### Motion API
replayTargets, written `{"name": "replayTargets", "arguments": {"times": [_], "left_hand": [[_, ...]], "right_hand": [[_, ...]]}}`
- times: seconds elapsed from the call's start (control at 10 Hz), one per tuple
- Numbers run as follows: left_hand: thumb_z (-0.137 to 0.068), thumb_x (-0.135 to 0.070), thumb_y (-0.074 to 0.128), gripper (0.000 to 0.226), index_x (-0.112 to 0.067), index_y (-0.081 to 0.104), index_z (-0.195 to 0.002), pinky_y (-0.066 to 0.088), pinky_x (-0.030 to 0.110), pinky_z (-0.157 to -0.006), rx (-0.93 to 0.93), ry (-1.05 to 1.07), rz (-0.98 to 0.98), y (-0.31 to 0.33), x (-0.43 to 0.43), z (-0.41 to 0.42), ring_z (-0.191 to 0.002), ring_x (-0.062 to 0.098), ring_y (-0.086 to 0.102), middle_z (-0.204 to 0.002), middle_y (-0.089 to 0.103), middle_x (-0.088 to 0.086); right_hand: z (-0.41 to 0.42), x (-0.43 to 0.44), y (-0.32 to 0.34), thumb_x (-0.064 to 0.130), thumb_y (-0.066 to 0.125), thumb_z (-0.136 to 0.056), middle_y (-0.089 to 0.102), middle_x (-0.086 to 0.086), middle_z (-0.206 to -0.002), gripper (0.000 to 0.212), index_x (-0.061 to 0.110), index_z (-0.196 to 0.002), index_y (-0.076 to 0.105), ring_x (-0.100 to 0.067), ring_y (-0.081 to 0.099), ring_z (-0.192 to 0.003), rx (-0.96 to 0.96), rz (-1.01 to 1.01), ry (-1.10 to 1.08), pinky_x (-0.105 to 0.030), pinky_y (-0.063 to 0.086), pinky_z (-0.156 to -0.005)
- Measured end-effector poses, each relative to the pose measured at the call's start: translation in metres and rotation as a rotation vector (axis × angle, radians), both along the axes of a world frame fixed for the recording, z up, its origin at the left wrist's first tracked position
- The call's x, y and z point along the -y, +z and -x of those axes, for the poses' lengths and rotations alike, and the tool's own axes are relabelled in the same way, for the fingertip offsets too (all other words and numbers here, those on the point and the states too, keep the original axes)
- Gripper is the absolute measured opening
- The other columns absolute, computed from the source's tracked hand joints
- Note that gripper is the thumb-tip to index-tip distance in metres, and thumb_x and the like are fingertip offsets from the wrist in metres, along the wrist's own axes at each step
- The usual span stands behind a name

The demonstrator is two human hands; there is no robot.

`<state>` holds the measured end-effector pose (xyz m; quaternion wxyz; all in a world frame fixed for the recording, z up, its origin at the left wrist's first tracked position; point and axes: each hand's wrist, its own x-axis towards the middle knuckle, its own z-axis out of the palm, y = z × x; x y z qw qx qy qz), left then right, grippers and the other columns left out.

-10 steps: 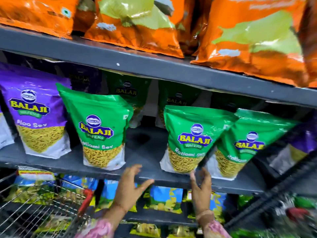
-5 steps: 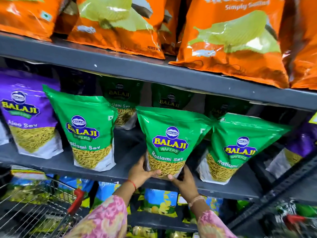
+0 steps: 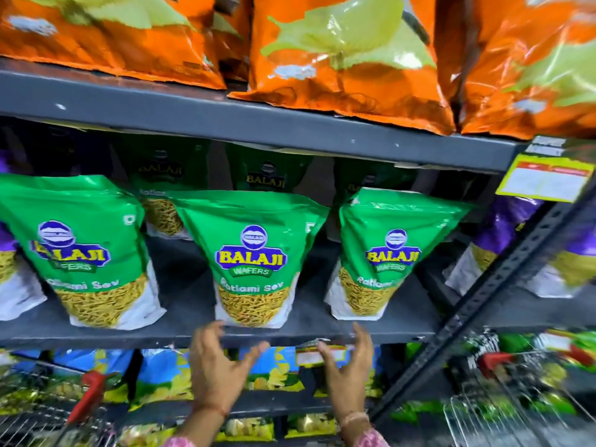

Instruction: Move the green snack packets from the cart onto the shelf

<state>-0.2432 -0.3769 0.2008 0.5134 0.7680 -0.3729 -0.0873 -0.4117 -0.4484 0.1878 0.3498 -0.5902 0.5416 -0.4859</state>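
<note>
Head view: the camera is looking at a grey middle shelf (image 3: 180, 332) stocked with green snack packets, orange bags (image 3: 338, 53) sitting on the shelf above.
Centre packet: the middle green packet (image 3: 253, 259) is now standing upright near the front edge of the shelf, between a left green packet (image 3: 84, 253) and a right green packet (image 3: 383, 253), apart from both.
What has just changed: half a second ago both hands were gripping this packet at its base; now they are hanging just below it with nothing in them, so the packet is standing on its own.
Left hand: the left hand (image 3: 214, 369) is spreading its fingers wide, empty, its fingertips just under the packet's bottom edge at the shelf lip.
Right hand: the right hand (image 3: 350, 366) is likewise open and empty, fingers splayed, a little below and to the right of the packet.
Back row: further green packets (image 3: 264, 179) are standing in shadow behind the front three.
Cart: a wire cart (image 3: 42, 408) with a red handle is showing at lower left, and another wire basket (image 3: 503, 411) at lower right; both are blurred, so how many green packets are waiting there is unclear.
Meaning for the task: this placement is looking finished, and the hands are probably going back to the cart for the next packet.
Risk: the packet is sitting close to the front lip, so a brush from a withdrawing finger could be tipping it forward.
</note>
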Motion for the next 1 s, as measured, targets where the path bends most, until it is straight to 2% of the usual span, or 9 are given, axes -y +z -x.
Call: {"name": "replayTargets", "arguments": {"times": [0.1, 0.2, 0.3, 0.4, 0.6, 0.7, 0.8, 0.9, 1.0], "left_hand": [[-0.043, -0.089, 0.045, 0.094, -0.017, 0.054, -0.103, 0.043, 0.019, -0.075, -0.114, -0.379, -0.075, -0.002, 0.017, 0.061, -0.080, 0.000, 0.052, -0.083, 0.051, -0.013], [-0.049, -0.064, 0.070, 0.093, -0.018, 0.042, -0.125, 0.039, 0.018, -0.090, -0.242, -0.521, -0.108, 0.008, 0.068, 0.095, -0.108, 0.012, 0.053, -0.113, 0.055, -0.007], [-0.047, -0.037, 0.084, 0.113, -0.013, 0.022, -0.138, 0.033, 0.033, -0.109, -0.293, -0.504, -0.115, 0.014, 0.121, 0.098, -0.131, 0.021, 0.039, -0.143, 0.040, 0.008], [-0.037, -0.047, 0.081, 0.124, -0.015, 0.020, -0.140, 0.034, 0.034, -0.109, -0.328, -0.531, -0.233, 0.013, 0.147, 0.093, -0.130, 0.021, 0.040, -0.145, 0.038, 0.007], [-0.050, -0.040, 0.083, 0.096, -0.021, 0.036, -0.131, 0.041, 0.036, -0.097, -0.235, -0.408, -0.311, 0.003, 0.157, 0.119, -0.119, 0.031, 0.051, -0.131, 0.056, 0.010], [-0.033, -0.070, 0.064, 0.112, -0.028, 0.033, -0.132, 0.020, 0.036, -0.109, -0.140, -0.440, -0.319, -0.001, 0.163, 0.130, -0.127, 0.030, 0.042, -0.137, 0.051, 0.003], [-0.030, -0.076, 0.054, 0.115, -0.028, 0.033, -0.132, 0.013, 0.038, -0.114, -0.059, -0.440, -0.364, -0.002, 0.165, 0.137, -0.130, 0.029, 0.037, -0.141, 0.045, 0.006], [-0.043, -0.063, 0.071, 0.110, -0.025, 0.027, -0.137, 0.020, 0.038, -0.113, -0.055, -0.463, -0.376, 0.007, 0.163, 0.134, -0.133, 0.031, 0.031, -0.145, 0.037, 0.011], [-0.057, -0.046, 0.077, 0.103, -0.024, 0.020, -0.140, 0.029, 0.033, -0.109, -0.067, -0.519, -0.271, 0.000, 0.131, 0.132, -0.133, 0.025, 0.034, -0.147, 0.035, 0.007]], "right_hand": [[0.047, 0.039, 0.004, 0.010, 0.077, -0.067, 0.040, -0.012, -0.128, 0.074, 0.008, -0.129, 0.036, -0.029, 0.043, -0.118, 0.095, 0.014, -0.145, -0.044, 0.037, -0.103], [0.082, 0.092, 0.011, 0.001, 0.077, -0.063, 0.031, -0.004, -0.136, 0.092, 0.010, -0.137, 0.022, -0.025, 0.033, -0.131, 0.168, -0.097, 0.024, -0.039, 0.030, -0.110], [0.098, 0.128, 0.014, 0.002, 0.081, -0.054, 0.022, -0.006, -0.143, 0.113, 0.007, -0.140, 0.009, -0.017, 0.023, -0.134, 0.083, -0.206, 0.259, -0.020, 0.026, -0.103], [0.100, 0.141, 0.018, 0.000, 0.079, -0.061, 0.032, 0.003, -0.131, 0.097, 0.006, -0.137, 0.019, -0.008, 0.027, -0.122, -0.061, -0.251, 0.386, -0.007, 0.024, -0.087], [0.118, 0.142, 0.011, 0.011, 0.072, -0.073, 0.049, 0.002, -0.111, 0.055, 0.009, -0.120, 0.043, -0.011, 0.044, -0.107, -0.192, -0.195, 0.379, -0.024, 0.033, -0.083], [0.134, 0.144, 0.013, 0.013, 0.068, -0.077, 0.049, 0.000, -0.112, 0.051, 0.007, -0.120, 0.042, -0.012, 0.044, -0.105, -0.216, -0.180, 0.369, -0.021, 0.033, -0.079], [0.138, 0.143, 0.014, 0.013, 0.066, -0.078, 0.047, 0.002, -0.112, 0.050, 0.007, -0.122, 0.041, -0.014, 0.044, -0.107, -0.243, -0.206, 0.367, -0.022, 0.032, -0.082], [0.136, 0.142, 0.013, 0.010, 0.068, -0.076, 0.045, 0.001, -0.118, 0.060, 0.006, -0.127, 0.036, -0.017, 0.043, -0.116, -0.179, -0.220, 0.328, -0.021, 0.033, -0.085], [0.135, 0.107, 0.004, 0.015, 0.078, -0.066, 0.038, -0.005, -0.138, 0.088, 0.007, -0.136, 0.026, -0.015, 0.032, -0.130, 0.006, -0.121, 0.065, -0.021, 0.030, -0.103]]}}
